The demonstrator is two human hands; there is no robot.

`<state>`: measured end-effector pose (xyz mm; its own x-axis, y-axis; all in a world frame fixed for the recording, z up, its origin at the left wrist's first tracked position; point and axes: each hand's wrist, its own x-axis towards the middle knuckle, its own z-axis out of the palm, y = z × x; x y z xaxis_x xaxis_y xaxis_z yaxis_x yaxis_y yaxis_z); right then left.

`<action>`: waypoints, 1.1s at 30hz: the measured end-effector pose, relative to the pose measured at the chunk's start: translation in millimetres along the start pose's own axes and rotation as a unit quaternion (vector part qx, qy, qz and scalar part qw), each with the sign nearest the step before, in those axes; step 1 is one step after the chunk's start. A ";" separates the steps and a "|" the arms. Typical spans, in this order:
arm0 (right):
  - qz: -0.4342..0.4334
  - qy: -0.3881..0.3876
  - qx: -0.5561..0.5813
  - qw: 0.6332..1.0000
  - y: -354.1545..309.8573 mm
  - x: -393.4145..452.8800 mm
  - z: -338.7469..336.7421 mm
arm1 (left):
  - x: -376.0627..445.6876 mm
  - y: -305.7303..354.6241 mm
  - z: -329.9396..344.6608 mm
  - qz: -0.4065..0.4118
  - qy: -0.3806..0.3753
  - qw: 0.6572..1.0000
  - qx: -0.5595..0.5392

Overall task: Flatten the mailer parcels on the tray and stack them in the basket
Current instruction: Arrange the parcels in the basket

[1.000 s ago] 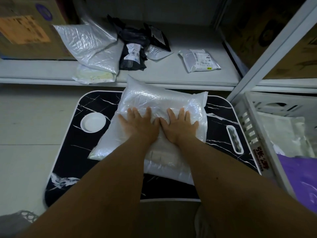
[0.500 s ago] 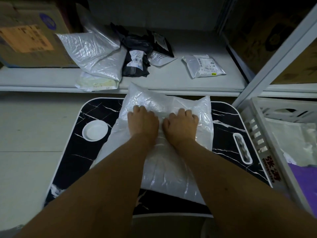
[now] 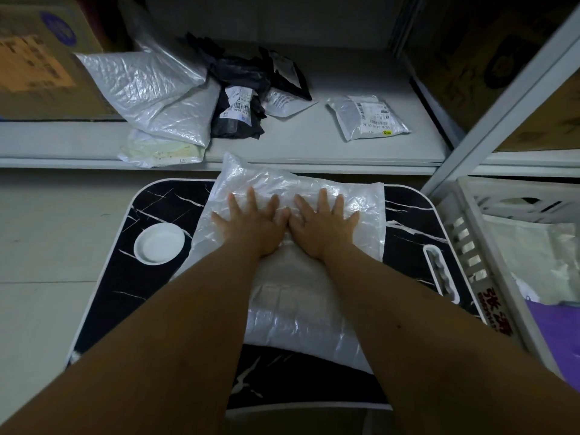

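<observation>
Both the left hand (image 3: 251,226) and right hand (image 3: 323,227) lay open, fingers spread, on the clear mailer parcel (image 3: 301,240); pressing outward toward its far edge would best drive the air out

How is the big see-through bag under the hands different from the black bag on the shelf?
The clear mailer lies spread on the tray, pressed by the left hand and right hand; the black mailer sits crumpled and untouched on the shelf. The clear mailer looks much bigger. Both are crinkly plastic.
</observation>
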<state>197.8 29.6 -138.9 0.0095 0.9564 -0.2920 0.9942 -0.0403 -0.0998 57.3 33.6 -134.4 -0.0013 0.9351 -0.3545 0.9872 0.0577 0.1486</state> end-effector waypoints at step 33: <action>0.144 0.083 0.125 0.978 -32.2 -187.1 58.8 | -173.4 -12.0 68.1 -0.017 0.095 0.995 -0.036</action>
<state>157.7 -165.1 -137.0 0.3222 0.9281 -0.1865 0.8909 -0.3639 -0.2719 56.5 -153.0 -137.5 -0.0711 0.9810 -0.1804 0.9719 0.1088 0.2086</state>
